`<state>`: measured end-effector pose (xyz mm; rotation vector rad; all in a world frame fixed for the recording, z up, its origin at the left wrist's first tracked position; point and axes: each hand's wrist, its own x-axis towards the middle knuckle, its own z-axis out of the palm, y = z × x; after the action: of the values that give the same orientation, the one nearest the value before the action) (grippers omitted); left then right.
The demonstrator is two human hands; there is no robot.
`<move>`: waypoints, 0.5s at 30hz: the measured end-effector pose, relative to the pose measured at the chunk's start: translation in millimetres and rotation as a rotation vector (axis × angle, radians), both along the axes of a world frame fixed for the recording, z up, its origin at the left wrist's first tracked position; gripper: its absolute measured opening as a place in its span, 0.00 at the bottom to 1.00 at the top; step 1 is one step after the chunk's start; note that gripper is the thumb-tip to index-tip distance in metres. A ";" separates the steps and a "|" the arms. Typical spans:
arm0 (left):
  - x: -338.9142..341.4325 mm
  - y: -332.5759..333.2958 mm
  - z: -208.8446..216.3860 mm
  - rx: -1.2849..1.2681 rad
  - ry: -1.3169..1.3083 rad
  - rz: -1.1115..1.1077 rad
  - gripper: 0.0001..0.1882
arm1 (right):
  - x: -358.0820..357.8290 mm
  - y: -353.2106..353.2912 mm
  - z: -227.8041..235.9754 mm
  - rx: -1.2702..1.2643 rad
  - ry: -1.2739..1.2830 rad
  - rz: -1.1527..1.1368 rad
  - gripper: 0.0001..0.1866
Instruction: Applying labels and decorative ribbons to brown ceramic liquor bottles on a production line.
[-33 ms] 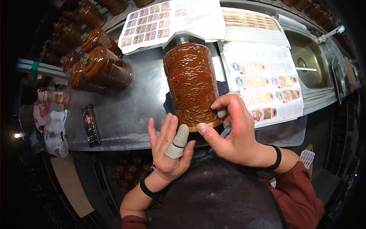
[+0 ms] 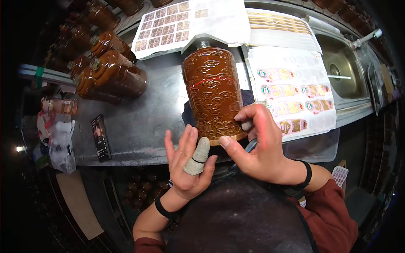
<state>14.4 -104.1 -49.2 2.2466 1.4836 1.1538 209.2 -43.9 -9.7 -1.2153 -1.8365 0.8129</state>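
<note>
A brown glazed bottle with raised cloud patterns lies on its side, its neck pointing away from me and resting in a grey notched holder. A thin red line of light crosses its body. My right hand grips the bottle's base end at the right, thumb on the gold-coloured base rim and curled fingers against the side. By the base's left corner, my left hand is open with fingers spread. A pale finger cot covers its index finger, held on by a dark band. A dark cloth lies partly under the bottle.
Sticker sheets lie to the right, and another printed sheet lies behind the bottle. Several brown bottles stand at the left. A phone lies near the table's front-left edge. A metal sink is at the far right.
</note>
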 end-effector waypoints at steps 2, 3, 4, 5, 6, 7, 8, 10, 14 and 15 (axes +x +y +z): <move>0.1 -0.4 0.7 0.007 0.011 -0.003 0.22 | 0.0 -1.3 4.5 -0.029 0.008 -0.001 0.22; 0.0 -0.3 0.2 0.018 0.017 0.000 0.22 | -1.2 -1.2 5.4 -0.056 0.017 -0.002 0.21; 0.7 -0.5 2.6 0.011 0.016 0.008 0.23 | -0.8 -1.5 3.8 -0.042 0.008 0.002 0.21; 2.5 0.8 1.3 0.007 0.011 0.003 0.23 | 1.2 -3.3 1.7 -0.063 0.037 -0.012 0.21; 4.0 1.0 1.9 0.018 -0.007 0.005 0.23 | 2.0 -3.9 2.5 -0.100 0.064 -0.012 0.21; 4.7 0.9 0.8 0.028 -0.028 0.007 0.23 | 2.8 -5.2 -1.7 -0.102 0.052 -0.011 0.21; 4.5 -0.4 -1.0 0.017 -0.038 0.005 0.24 | 3.4 -6.5 -4.9 -0.122 0.071 -0.019 0.21; 6.4 -1.6 0.5 0.011 -0.072 -0.003 0.23 | 3.5 -9.9 -7.1 -0.131 0.121 -0.023 0.20; 6.9 -0.8 2.2 0.042 -0.086 0.008 0.21 | 1.3 -9.7 -7.7 -0.135 0.118 -0.025 0.20; 7.1 0.0 2.7 0.050 -0.079 0.004 0.22 | 1.2 -9.6 -7.1 -0.133 0.114 -0.022 0.20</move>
<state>21.5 -104.1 -46.5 2.2029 1.4457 1.2790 210.4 -53.5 -16.8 -1.2429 -1.6972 0.9850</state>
